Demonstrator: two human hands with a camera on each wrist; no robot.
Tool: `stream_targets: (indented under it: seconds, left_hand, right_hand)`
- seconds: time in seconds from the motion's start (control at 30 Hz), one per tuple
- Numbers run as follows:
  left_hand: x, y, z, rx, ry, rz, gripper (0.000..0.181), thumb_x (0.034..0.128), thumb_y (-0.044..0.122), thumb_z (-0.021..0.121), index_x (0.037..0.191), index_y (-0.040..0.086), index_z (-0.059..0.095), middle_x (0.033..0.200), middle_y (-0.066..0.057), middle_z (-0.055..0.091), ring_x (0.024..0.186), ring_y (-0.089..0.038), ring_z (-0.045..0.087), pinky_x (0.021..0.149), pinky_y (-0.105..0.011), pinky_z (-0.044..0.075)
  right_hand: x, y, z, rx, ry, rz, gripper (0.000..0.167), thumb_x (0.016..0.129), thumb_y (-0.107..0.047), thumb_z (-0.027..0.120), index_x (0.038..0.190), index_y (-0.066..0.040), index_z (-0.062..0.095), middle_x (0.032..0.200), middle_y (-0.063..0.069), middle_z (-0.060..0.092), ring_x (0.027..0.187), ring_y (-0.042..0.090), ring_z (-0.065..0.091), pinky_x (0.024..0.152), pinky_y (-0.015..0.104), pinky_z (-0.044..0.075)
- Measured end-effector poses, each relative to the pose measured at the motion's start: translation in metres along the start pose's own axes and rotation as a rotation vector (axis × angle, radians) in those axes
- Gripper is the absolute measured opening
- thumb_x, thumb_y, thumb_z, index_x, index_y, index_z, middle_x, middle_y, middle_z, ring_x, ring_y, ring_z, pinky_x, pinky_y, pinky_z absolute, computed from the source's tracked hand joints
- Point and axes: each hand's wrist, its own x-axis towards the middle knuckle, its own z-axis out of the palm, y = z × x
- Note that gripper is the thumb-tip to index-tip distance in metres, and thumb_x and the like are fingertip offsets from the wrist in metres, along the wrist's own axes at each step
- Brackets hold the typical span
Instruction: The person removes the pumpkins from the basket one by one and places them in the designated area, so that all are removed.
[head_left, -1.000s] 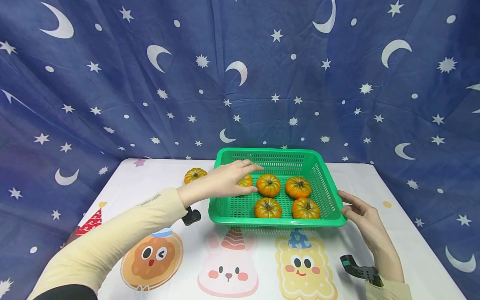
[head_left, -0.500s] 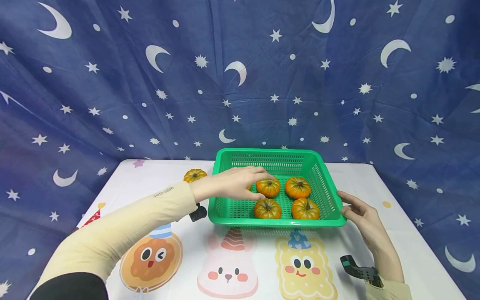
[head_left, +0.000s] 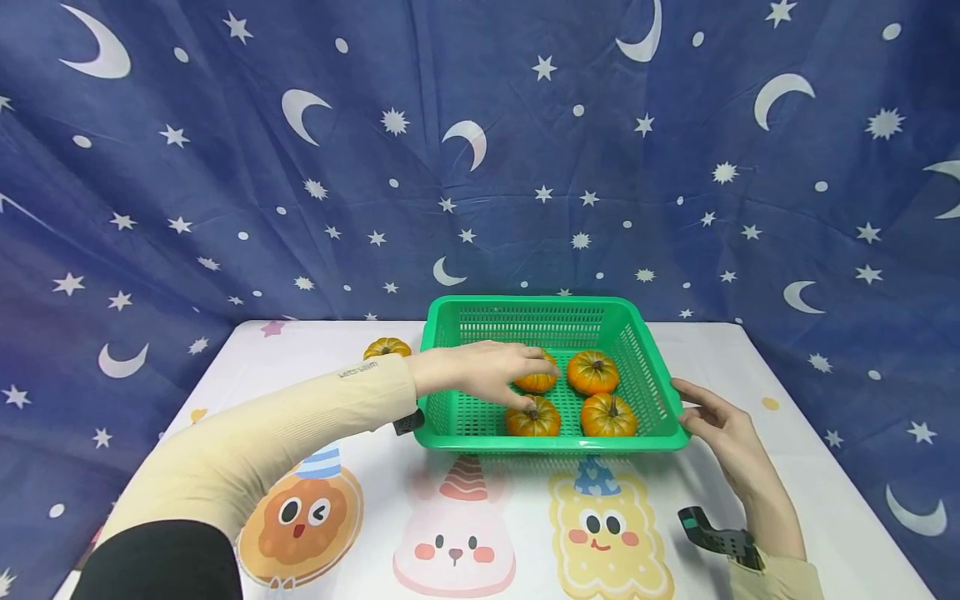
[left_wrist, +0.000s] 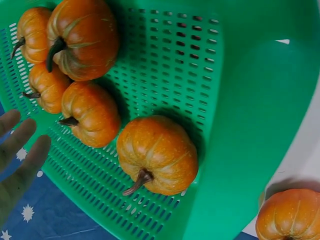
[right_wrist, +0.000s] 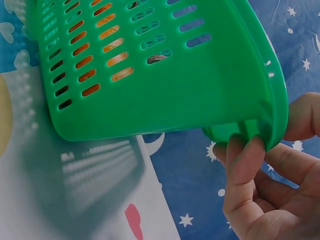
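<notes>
A green plastic basket (head_left: pixel 551 446) with slotted walls holds several small orange pumpkins. My left hand (head_left: pixel 498 371) hovers over its left half, fingers stretched out to the right and holding nothing. Below that hand are the back-left pumpkin (head_left: pixel 536 385) and the front-left pumpkin (head_left: pixel 534 421); in the left wrist view the fingertips (left_wrist: pixel 37 145) look apart from them. Another pumpkin (left_wrist: pixel 157 155) in the basket is hidden from the head view by the left hand. My right hand (head_left: pixel 723 429) pinches the basket's right rim between thumb and fingers, as the right wrist view (right_wrist: pixel 270 190) confirms.
One pumpkin (head_left: pixel 386 347) lies outside the basket at the back left, partly behind the left sleeve. Two more pumpkins (head_left: pixel 592 372) sit in the basket's right half. The white tablecloth (head_left: pixel 367 517) has cartoon prints; a blue curtain (head_left: pixel 345 208) hangs behind.
My left hand has moved to the right, from above the leftmost pumpkin in the basket to the pumpkins beside it. The right hand stays at the basket's rim.
</notes>
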Motion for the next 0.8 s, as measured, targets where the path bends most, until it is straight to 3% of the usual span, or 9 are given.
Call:
stream_targets:
  seconds: [0.23, 0.53, 0.8]
  left_hand:
    - [0.005, -0.004, 0.005, 0.023, -0.03, -0.01, 0.058, 0.0923, 0.041, 0.06, 0.145, 0.027, 0.041, 0.155, -0.003, 0.036, 0.143, -0.019, 0.035, 0.114, -0.039, 0.034]
    - [0.014, -0.011, 0.008, 0.012, -0.091, -0.023, 0.065, 0.0877, 0.037, 0.068, 0.146, 0.03, 0.039, 0.156, 0.001, 0.033, 0.146, -0.017, 0.03, 0.113, -0.04, 0.035]
    - [0.021, -0.011, 0.014, -0.03, -0.146, 0.039, 0.069, 0.0855, 0.032, 0.071, 0.146, 0.028, 0.039, 0.156, 0.0, 0.033, 0.146, -0.018, 0.028, 0.116, -0.039, 0.032]
  right_hand:
    - [-0.001, -0.001, 0.002, 0.011, 0.006, -0.04, 0.05, 0.095, -0.01, 0.054, 0.142, 0.004, 0.041, 0.111, -0.022, 0.054, 0.085, -0.003, 0.061, 0.075, 0.013, 0.047]
    - [-0.001, 0.0, 0.001, 0.003, 0.002, -0.024, 0.05, 0.095, -0.011, 0.054, 0.142, 0.002, 0.041, 0.111, -0.023, 0.053, 0.086, -0.002, 0.06, 0.076, 0.013, 0.047]
    - [0.0, 0.001, 0.001, 0.009, 0.004, -0.021, 0.05, 0.095, -0.01, 0.054, 0.143, 0.002, 0.041, 0.111, -0.023, 0.053, 0.086, -0.003, 0.06, 0.076, 0.013, 0.047]
